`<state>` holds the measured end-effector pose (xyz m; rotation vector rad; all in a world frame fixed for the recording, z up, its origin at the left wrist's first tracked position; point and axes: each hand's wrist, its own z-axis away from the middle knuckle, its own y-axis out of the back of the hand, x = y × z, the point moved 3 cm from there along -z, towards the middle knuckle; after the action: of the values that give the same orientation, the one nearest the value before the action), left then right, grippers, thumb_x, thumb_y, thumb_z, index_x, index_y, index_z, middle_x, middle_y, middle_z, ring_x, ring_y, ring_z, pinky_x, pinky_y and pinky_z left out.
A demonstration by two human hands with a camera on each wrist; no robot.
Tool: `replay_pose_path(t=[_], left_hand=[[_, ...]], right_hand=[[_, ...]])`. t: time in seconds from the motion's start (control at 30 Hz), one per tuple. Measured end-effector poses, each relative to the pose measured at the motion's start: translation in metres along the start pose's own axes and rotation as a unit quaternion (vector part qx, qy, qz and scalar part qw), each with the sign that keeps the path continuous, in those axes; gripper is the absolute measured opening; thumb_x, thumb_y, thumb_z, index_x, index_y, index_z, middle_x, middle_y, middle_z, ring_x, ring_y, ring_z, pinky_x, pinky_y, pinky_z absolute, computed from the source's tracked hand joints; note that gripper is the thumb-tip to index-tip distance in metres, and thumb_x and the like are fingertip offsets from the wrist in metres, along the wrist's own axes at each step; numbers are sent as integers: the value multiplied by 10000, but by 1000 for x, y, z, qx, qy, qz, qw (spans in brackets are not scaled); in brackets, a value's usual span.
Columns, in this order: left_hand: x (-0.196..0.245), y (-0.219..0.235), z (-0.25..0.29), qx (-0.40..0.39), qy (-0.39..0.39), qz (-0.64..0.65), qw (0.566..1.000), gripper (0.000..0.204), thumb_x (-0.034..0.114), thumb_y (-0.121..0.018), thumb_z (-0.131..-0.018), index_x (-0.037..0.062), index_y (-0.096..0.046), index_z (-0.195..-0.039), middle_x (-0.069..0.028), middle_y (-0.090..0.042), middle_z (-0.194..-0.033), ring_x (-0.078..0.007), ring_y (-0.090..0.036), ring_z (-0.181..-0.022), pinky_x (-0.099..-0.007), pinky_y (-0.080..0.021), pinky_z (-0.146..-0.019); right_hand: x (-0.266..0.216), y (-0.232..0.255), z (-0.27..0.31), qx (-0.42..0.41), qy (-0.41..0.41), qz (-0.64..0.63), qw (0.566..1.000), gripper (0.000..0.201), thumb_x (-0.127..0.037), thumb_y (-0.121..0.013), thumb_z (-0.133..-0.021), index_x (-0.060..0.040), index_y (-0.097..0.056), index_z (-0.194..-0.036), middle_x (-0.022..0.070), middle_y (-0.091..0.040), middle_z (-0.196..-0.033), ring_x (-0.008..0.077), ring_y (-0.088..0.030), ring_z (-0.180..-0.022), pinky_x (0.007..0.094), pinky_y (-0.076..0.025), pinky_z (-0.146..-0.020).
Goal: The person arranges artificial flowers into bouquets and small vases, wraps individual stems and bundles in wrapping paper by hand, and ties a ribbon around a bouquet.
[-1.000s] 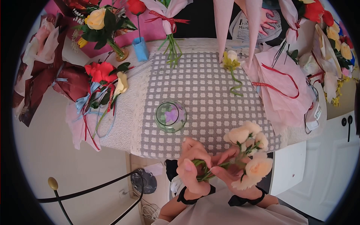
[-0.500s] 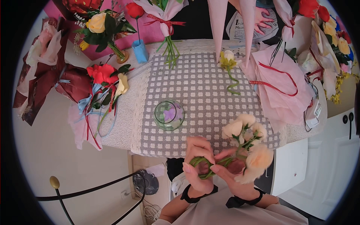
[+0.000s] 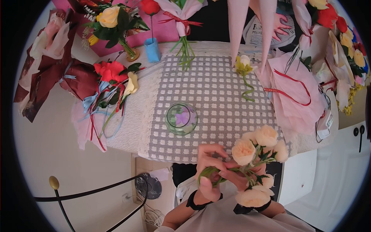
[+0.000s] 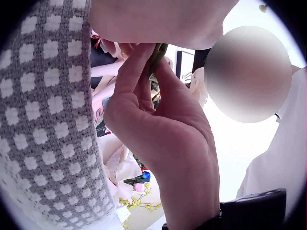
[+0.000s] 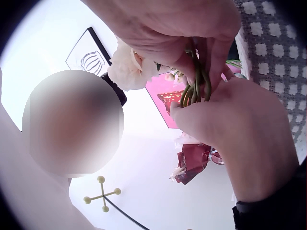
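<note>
Both hands are at a bunch of peach roses (image 3: 244, 152) held over the table's near edge. The left hand (image 3: 210, 161) grips the green stems (image 3: 206, 174), which are bent round into a loop. Close beside it, the right hand (image 3: 236, 178) holds the stems just below the blooms, partly hidden by them. In the right wrist view several bent stems (image 5: 195, 88) pass between the fingers of both hands. A green glass bowl (image 3: 170, 124) with a purple flower inside stands on the checked cloth beyond the hands.
A curled stem with a white bloom (image 3: 244, 65) lies on the checked cloth (image 3: 216, 96). Pink wrapping paper (image 3: 293, 112) with red ribbon is at the right. Red and cream flowers (image 3: 112, 72) with ribbons lie left. Wrapped bouquets line the back, and pink paper cones (image 3: 238, 31) hang down there.
The right hand has turned the bunch, so the blooms face up more and cover more of that hand. The left hand keeps hold of the looped stems.
</note>
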<state>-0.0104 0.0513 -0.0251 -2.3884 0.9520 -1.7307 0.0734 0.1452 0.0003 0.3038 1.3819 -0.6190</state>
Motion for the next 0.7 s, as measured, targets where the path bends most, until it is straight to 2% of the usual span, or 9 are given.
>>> replay_pose_path(t=[0.1, 0.17, 0.23, 0.3, 0.37, 0.43, 0.57, 0.63, 0.7], left_hand=[[5, 11, -3, -56, 10, -13, 998, 531, 520, -457, -1050, 20, -636, -1058, -229, -517, -1221, -290, -537, -1069, -438, -446, -939], [16, 11, -13, -92, 3, -10, 996, 570, 536, -586, -974, 2, -633, -1170, -241, -530, -1242, -320, -564, -1080, -448, -462, -944], [21, 32, -25, -115, -96, -54, 987, 721, 578, -702, -882, 7, -567, -1301, -245, -525, -1295, -348, -574, -1153, -468, -475, -993], [31, 57, -42, -90, -192, -91, 973, 802, 531, -795, -831, 16, -505, -1373, -250, -512, -1353, -347, -567, -1215, -481, -478, -1030], [47, 73, -60, -55, -218, -111, 968, 835, 459, -860, -803, 19, -477, -1400, -254, -507, -1378, -352, -563, -1247, -491, -477, -1052], [57, 78, -83, -4, -144, -332, 932, 878, 214, -907, -779, 9, -407, -1471, -242, -520, -1405, -366, -565, -1283, -504, -468, -1086], [37, 77, -107, -56, -27, -414, 908, 904, 91, -933, -715, 54, -464, -1487, -186, -546, -1467, -329, -597, -1279, -470, -466, -1114], [20, 71, -112, -92, 35, -428, 899, 828, 45, -923, -699, 43, -535, -1430, -160, -596, -1393, -345, -650, -1192, -413, -518, -1043], [25, 57, -112, -94, 1, -422, 902, 801, 44, -929, -681, 36, -570, -1397, -163, -608, -1354, -362, -662, -1158, -402, -537, -1001]], right_hand=[[-9, -1, -1, 12, -87, -38, 995, 380, 17, -887, -825, -14, -730, -1169, 59, -774, -1074, 104, -717, -956, 253, -562, -808], [-11, 2, -5, -56, -8, 16, 998, 442, 24, -875, -835, -29, -668, -1222, 69, -753, -1148, 143, -729, -1010, 274, -602, -837], [-28, -5, -8, 35, -74, -65, 994, 202, 108, -790, -851, 38, -745, -1036, 148, -751, -975, 255, -759, -894, 369, -649, -840], [-34, -5, -14, 69, -73, -83, 991, 207, 140, -753, -850, 53, -734, -1037, 178, -744, -952, 300, -764, -842, 402, -658, -801], [-35, 9, -22, 61, 9, -126, 990, 219, 171, -727, -839, 68, -724, -1031, 203, -739, -947, 318, -757, -805, 425, -657, -754], [-46, 5, -29, 83, 27, -95, 992, 213, 166, -740, -831, 76, -718, -1023, 203, -740, -957, 320, -752, -784, 432, -648, -706], [-55, 11, -40, 67, 35, -202, 977, 273, 117, -758, -853, 52, -698, -1112, 182, -726, -1074, 290, -737, -824, 389, -638, -737], [-65, 20, -45, 35, 111, -43, 992, 297, 107, -755, -860, 47, -683, -1141, 173, -716, -1104, 279, -731, -862, 381, -631, -767], [-72, 35, -50, 10, 186, 117, 975, 321, 96, -753, -866, 41, -668, -1171, 164, -706, -1134, 268, -724, -900, 373, -624, -798]])
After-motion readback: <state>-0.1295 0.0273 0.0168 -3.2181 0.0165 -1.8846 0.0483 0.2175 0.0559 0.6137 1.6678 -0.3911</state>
